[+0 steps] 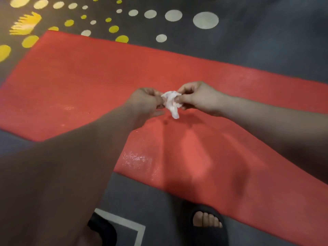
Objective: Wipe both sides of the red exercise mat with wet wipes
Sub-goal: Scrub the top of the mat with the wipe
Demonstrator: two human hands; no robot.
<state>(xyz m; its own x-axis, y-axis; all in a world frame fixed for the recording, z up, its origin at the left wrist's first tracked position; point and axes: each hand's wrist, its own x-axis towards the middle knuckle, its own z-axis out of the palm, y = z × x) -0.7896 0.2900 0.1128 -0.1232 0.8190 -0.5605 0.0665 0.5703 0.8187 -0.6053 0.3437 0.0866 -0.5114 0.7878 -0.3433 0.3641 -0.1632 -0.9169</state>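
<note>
Head view: red mat (88, 82) lies flat on the floor, running 10 o'clock to 4 o'clock across frame. One sheen patch (134, 158) sits below centre toward 6 o'clock, and a fainter one at 9 o'clock. Mat is likely soft foam, light and floppy, and the damp face is probably slick. For the flip, the near long edge or a short end looks like the best hold, two-handed.

Crumpled wet wipe (171, 102) is at centre, held above the mat with its tail hanging down. It should be limp, light and easy to tear, so take it by the edges to spread it. Grip: left hand (145, 102) pinches its 9 o'clock side, right hand (198, 98) its 3 o'clock side, fingers curled.

Dark floor (266, 41) has yellow and white dots at 12 o'clock. Black sandals (207, 226) are at 6 o'clock, just off the mat edge.
</note>
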